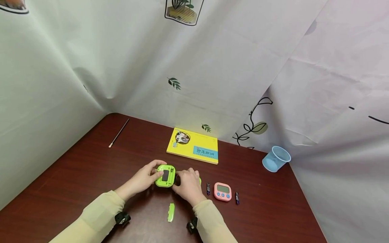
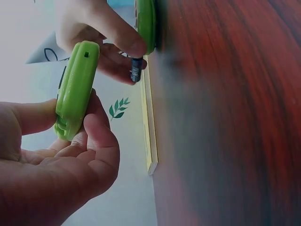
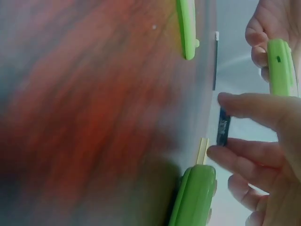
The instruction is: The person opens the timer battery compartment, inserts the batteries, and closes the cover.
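Left: wide open stretch of worktop (image 1: 76, 182) beside the left hand (image 1: 149, 177), only the stick (image 1: 119, 133) lying far back. Ahead: bare strip between the green timer (image 1: 165, 175) and the book (image 1: 192, 145), passable. Between hands: tight; the right hand (image 1: 189, 185) with its pinched battery (image 2: 136, 69) fills most of it. Between forearms: cover (image 1: 171, 212) lies mid-gap (low, easy to clear from above). Rightward at worktop level: blocked by a row, second green timer (image 3: 195, 197) just beside the right hand, loose battery (image 1: 208, 189), pink timer (image 1: 222, 192), another battery (image 1: 237, 198). Beyond that row, open to the right edge; cup (image 1: 276, 159) stands in the back corner. Cloth (image 1: 212, 67) walls off the back.
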### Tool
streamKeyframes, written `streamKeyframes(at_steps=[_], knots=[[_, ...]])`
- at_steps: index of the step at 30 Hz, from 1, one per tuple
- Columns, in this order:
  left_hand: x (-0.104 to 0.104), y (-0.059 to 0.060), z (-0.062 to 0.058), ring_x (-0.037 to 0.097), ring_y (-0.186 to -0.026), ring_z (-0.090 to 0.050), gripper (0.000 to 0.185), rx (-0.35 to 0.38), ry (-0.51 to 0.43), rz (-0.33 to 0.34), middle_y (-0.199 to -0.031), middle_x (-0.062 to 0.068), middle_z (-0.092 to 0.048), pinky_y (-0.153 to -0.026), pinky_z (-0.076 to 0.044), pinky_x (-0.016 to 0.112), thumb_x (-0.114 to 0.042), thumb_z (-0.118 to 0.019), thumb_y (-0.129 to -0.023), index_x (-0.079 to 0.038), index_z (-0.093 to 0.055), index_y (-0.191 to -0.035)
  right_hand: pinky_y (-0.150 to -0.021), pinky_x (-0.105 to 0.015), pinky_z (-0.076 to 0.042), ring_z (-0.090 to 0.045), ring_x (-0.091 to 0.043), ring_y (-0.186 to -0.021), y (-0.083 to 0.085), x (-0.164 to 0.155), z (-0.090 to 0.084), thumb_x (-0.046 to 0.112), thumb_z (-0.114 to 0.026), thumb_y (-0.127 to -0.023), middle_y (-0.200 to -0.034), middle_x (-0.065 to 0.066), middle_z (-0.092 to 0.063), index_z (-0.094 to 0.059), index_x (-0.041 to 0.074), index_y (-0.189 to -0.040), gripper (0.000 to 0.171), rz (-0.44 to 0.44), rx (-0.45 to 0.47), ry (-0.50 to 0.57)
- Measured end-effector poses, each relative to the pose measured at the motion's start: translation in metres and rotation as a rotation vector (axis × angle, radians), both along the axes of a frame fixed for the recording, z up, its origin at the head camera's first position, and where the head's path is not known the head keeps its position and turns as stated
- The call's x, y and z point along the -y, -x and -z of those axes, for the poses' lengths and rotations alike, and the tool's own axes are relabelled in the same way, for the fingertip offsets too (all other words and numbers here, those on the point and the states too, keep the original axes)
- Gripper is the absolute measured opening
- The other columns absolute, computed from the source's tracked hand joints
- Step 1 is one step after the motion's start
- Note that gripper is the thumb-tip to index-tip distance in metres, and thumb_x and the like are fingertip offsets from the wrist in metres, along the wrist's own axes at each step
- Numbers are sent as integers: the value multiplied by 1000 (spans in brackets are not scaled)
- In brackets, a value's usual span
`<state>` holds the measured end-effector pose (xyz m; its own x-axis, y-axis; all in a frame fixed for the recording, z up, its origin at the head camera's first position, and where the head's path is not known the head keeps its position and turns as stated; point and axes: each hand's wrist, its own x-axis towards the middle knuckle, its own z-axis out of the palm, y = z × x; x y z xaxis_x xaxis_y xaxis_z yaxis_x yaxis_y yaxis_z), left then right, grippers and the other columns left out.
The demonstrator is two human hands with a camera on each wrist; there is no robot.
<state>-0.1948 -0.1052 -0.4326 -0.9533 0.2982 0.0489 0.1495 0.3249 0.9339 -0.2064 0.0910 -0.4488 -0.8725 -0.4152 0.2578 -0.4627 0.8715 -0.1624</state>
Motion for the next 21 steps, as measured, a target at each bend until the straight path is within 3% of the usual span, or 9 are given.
streamKeyframes(at_steps=[9,17,21], knots=[[1,1,3,24,-60,-52,33,1,6,12,-79,7,-63,-50,-44,31,-9,-53,-97,-2,-47,-129,-71,-30,-29,-49,-11,-81,-6,-15,-3,41,-78,-75,-100,4,-70,-70,17,-111,45,-5,23,94],[2,0,5,24,-60,-52,32,-1,-2,16,-84,9,-65,-50,-45,34,-10,-54,-96,-2,-48,-127,-77,-34,-30,-51,-16,-86,-12,-23,-5,35,-80,-75,-97,1,-67,-63,20,-115,46,-63,115,380],[1,-1,4,25,-59,-52,31,12,3,8,-83,10,-65,-50,-45,36,-10,-54,-96,-4,-48,-127,-81,-37,-32,-51,-17,-88,-14,-25,-7,34,-81,-75,-98,2,-65,-63,20,-115,46,-92,153,452]])
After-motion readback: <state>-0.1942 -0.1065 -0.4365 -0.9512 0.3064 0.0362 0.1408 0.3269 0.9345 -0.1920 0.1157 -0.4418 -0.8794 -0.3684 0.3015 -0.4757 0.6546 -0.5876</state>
